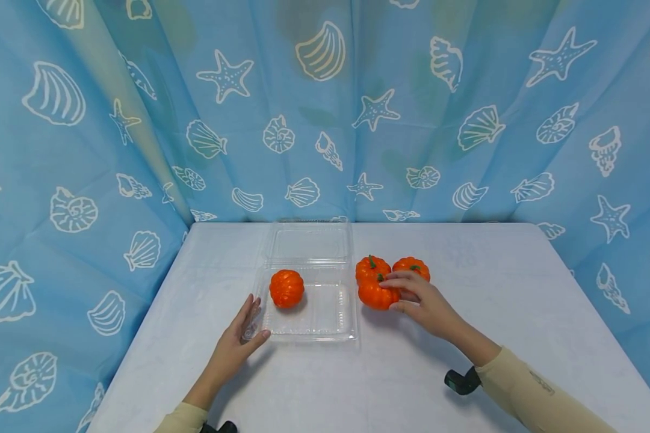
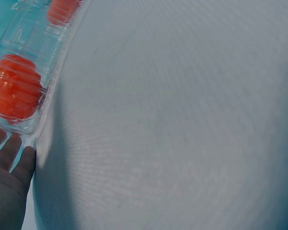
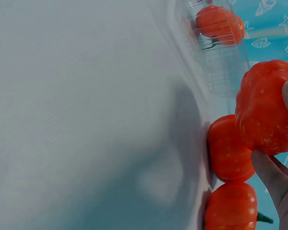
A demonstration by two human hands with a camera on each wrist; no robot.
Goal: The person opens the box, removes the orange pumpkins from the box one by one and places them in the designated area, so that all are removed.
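Note:
An open clear plastic clamshell box (image 1: 314,334) lies with its lid (image 1: 309,243) folded back, and one small orange pumpkin (image 1: 287,288) sits in its left part. At the box's front left corner rests my left hand (image 1: 238,340), fingers fairly straight along the side. My right hand (image 1: 419,300) grips another small orange pumpkin (image 1: 376,294) between thumb and fingers; in the right wrist view this pumpkin (image 3: 266,108) appears raised off the table. Just behind it are two more pumpkins, a left one (image 1: 372,267) and a right one (image 1: 411,266), both with green stems.
A white-covered table (image 1: 314,385) carries everything. Behind and beside it hangs a blue curtain (image 1: 325,120) printed with white shells and starfish. A black wrist device (image 1: 462,381) is attached at the right sleeve.

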